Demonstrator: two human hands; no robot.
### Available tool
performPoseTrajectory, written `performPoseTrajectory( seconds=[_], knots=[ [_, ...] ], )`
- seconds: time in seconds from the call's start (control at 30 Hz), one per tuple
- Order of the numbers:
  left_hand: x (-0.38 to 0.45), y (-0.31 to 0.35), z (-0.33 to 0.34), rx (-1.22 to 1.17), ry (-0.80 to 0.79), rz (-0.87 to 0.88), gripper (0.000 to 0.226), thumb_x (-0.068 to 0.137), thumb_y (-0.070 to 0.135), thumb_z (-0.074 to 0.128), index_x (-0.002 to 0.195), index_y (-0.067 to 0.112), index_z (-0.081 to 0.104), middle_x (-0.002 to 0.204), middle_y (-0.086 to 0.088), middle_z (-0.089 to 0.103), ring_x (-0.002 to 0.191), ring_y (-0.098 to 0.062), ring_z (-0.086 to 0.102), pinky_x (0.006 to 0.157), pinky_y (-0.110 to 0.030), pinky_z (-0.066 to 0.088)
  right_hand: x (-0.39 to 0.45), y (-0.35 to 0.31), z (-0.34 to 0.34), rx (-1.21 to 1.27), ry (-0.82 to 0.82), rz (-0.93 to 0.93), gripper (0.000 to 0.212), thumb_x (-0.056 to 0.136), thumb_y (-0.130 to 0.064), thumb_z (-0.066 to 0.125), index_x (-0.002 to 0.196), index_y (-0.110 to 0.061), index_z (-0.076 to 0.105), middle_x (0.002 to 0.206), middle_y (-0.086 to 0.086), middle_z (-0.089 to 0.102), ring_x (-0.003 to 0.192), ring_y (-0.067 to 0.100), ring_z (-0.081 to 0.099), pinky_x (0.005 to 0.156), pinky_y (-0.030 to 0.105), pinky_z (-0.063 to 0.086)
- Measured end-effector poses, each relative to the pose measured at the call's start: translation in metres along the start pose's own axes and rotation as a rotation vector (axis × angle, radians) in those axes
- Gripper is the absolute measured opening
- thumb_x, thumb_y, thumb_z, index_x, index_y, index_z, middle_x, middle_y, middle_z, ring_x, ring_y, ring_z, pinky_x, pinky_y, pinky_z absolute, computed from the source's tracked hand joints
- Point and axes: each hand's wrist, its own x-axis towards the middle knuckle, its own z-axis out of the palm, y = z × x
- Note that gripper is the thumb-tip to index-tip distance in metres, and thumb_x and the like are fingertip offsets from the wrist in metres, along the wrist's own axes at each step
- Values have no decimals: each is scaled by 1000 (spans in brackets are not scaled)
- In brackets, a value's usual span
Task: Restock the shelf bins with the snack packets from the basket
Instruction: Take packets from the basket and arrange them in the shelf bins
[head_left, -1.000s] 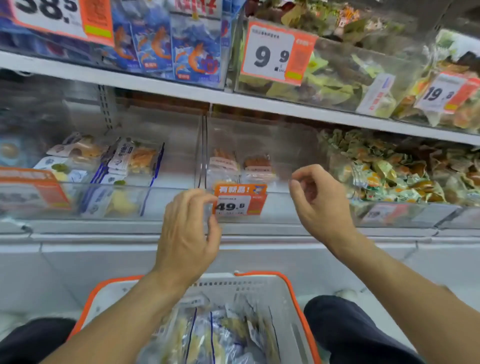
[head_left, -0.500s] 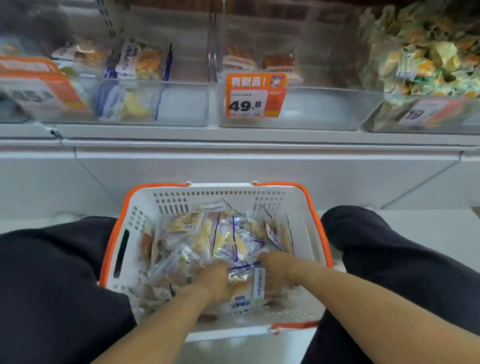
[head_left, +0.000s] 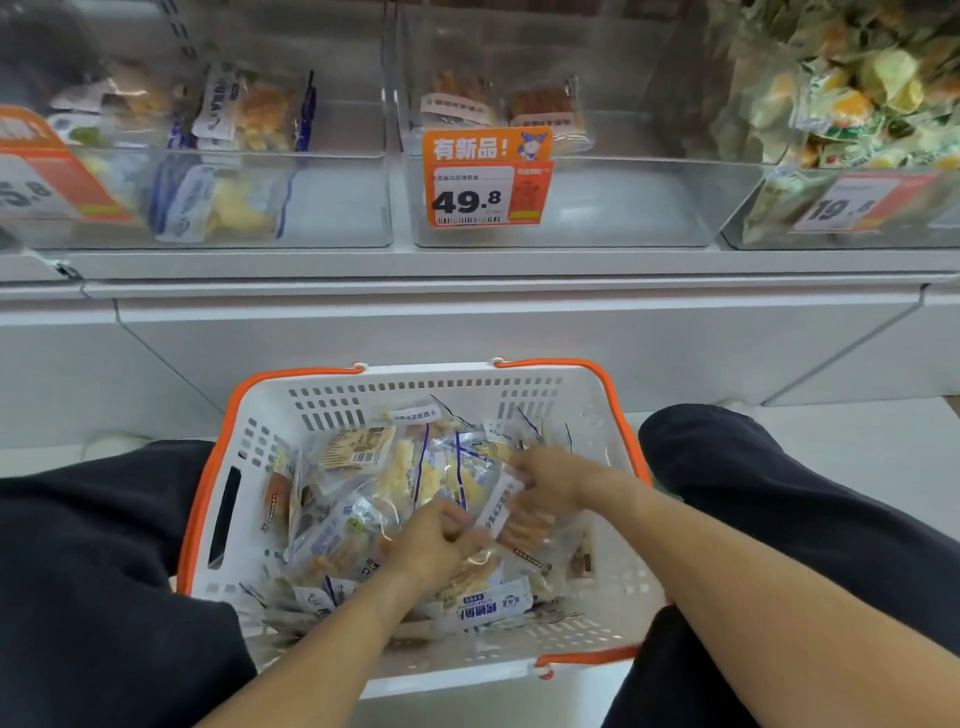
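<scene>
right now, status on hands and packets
Both hands in basket. Left hand and right hand gripping snack packets. Middle bin nearly empty, unobstructed.

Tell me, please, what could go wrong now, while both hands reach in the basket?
The left hand and right hand grip packets in a loose, slippery pile; neighbours may be dragged over the basket rim. The clear wrappers look alike, so a packet could land in the wrong bin.

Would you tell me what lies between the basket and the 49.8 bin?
In the head view, only the white shelf front separates the basket from the 49.8 bin.
</scene>
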Motion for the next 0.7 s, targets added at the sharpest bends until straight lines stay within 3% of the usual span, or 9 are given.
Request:
performPoseTrajectory(
  seconds=[0.07,0.17,0.27,0.33,0.43,0.53,0.7],
  knots=[
    [3,12,-10,-95,75,30,22,86,33,75,96,20,60,92,-3,70,79,-20,68,77,-34,58,-3,-2,-22,119,42,-20,15,93,-32,67,91,-29,53,83,-9,54,80,14,53,75,28,38],
    [1,36,-28,-97,96,118,23,86,34,75,92,14,64,79,-2,59,65,-15,55,63,-22,47,-10,-4,-47,246,91,-81,22,90,-44,70,100,-27,62,87,-8,62,72,6,53,78,30,43],
    [-9,67,-45,-243,-61,148,28,88,30,73,110,14,67,104,-2,73,84,-27,71,69,-28,57,-24,-12,-66,326,119,-136,22,86,-47,73,93,-26,70,87,-3,71,70,10,62,77,31,50],
    [-17,85,-53,-287,-139,197,27,90,22,69,114,9,67,106,-6,75,94,-33,71,68,-34,58,-36,-20,-75,396,147,-137,31,83,-48,75,95,-19,74,84,0,74,70,11,64,75,29,52],
    [-26,105,-62,-347,-87,222,36,85,23,72,116,6,67,107,-7,75,96,-35,70,79,-43,58,-54,-27,-93,652,292,-100,34,81,-41,80,91,-10,73,72,-4,71,59,6,59,62,24,48],
    [-34,122,-70,-464,6,218,24,88,17,69,109,5,68,105,-9,75,103,-30,69,95,-44,53,-71,-27,-110,951,338,-174,40,77,-26,84,103,0,68,84,10,73,69,16,64,63,29,47],
    [-54,159,-81,-694,-23,273,32,81,8,68,111,-3,65,106,-19,73,93,-28,71,85,-39,53,-82,-34,-114,1094,276,-284,48,75,-7,83,118,-2,62,104,20,74,94,33,72,81,39,57]
  ],
)
